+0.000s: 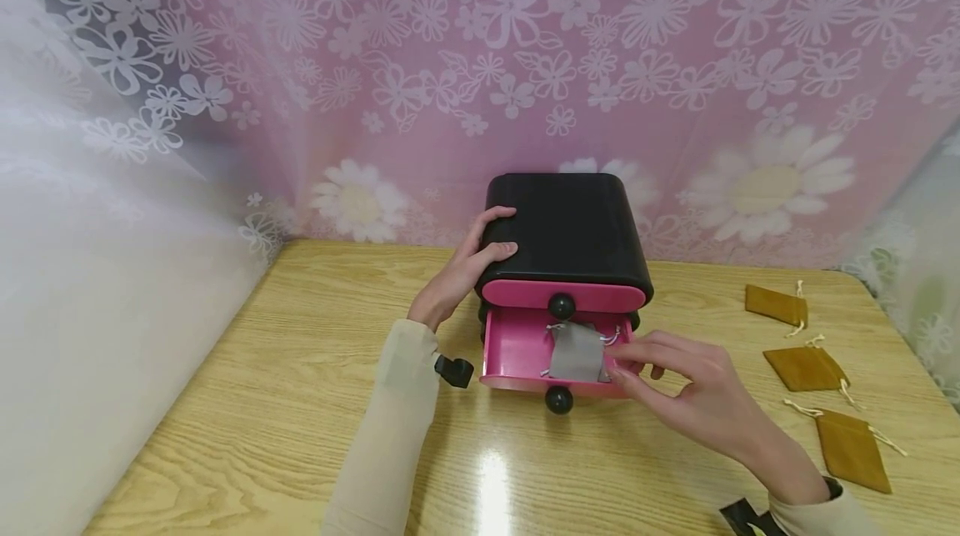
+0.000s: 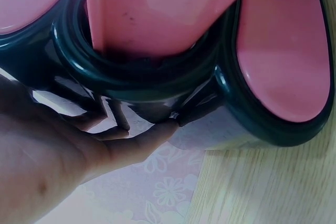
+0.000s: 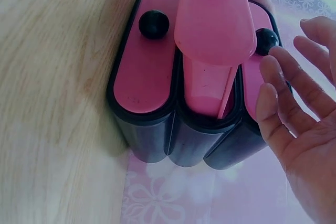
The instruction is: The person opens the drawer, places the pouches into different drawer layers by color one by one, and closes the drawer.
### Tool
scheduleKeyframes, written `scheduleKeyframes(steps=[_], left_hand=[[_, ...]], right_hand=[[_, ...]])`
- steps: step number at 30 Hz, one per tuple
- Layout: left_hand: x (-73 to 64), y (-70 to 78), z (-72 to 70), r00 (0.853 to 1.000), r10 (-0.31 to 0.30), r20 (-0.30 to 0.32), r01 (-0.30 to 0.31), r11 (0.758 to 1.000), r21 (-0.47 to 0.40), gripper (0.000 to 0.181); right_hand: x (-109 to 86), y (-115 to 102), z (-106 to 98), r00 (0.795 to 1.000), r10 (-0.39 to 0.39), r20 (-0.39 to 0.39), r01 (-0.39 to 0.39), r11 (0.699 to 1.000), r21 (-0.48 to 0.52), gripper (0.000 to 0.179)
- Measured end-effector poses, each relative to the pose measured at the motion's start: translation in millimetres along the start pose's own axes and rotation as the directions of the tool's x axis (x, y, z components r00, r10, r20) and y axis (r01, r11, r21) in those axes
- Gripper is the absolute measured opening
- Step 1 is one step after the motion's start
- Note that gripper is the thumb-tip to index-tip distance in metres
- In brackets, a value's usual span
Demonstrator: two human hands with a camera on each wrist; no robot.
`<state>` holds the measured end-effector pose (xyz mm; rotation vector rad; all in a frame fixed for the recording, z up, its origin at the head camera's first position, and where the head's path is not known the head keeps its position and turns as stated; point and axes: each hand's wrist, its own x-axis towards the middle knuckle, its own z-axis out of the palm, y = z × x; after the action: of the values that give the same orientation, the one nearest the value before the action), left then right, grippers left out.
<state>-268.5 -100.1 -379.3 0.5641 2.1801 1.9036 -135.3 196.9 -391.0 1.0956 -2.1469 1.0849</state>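
Note:
A black drawer unit (image 1: pixel 562 223) with pink drawer fronts stands on the table, its middle pink drawer (image 1: pixel 513 344) pulled out. Inside that drawer lie grey drawstring pouches (image 1: pixel 576 353), overlapping, with pale cords at the corners. My left hand (image 1: pixel 461 269) rests on the unit's upper left edge, two fingertips lying on the black top. In the left wrist view, its digits touch the unit's curved black side. My right hand (image 1: pixel 701 390) is at the drawer's right end, fingertips beside the pouches. Its fingers (image 3: pixel 299 80) are loosely bent and apart in the right wrist view, nothing between them.
Three brown drawstring pouches lie in a column on the right of the table: a far one (image 1: pixel 772 303), a middle one (image 1: pixel 804 368) and a near one (image 1: pixel 852 448). A pink flowered curtain (image 1: pixel 450 61) hangs behind the wooden table (image 1: pixel 285 403).

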Motion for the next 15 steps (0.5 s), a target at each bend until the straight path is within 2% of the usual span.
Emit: scheduleKeyframes(steps=[3,7,15], left_hand=[[-0.2,0.4,0.1,1.000,-0.001,0.001,0.001,1.000,0.003,0.047],[-0.2,0.3,0.0,1.000,-0.002,0.002,0.002,1.000,-0.001,0.048],[-1.0,0.7,-0.1,1.000,-0.004,-0.001,0.004,1.000,0.001,0.049]], right_hand=[[-3.4,-1.8,-1.6,0.999,0.027,0.022,-0.027,1.000,-0.006,0.019],[-8.7,-4.6,-4.1,0.994,0.078,0.071,-0.077,0.997,-0.023,0.040],[-19.8,-5.5,0.0,0.989,0.085,0.117,-0.090,0.995,0.035,0.032]])
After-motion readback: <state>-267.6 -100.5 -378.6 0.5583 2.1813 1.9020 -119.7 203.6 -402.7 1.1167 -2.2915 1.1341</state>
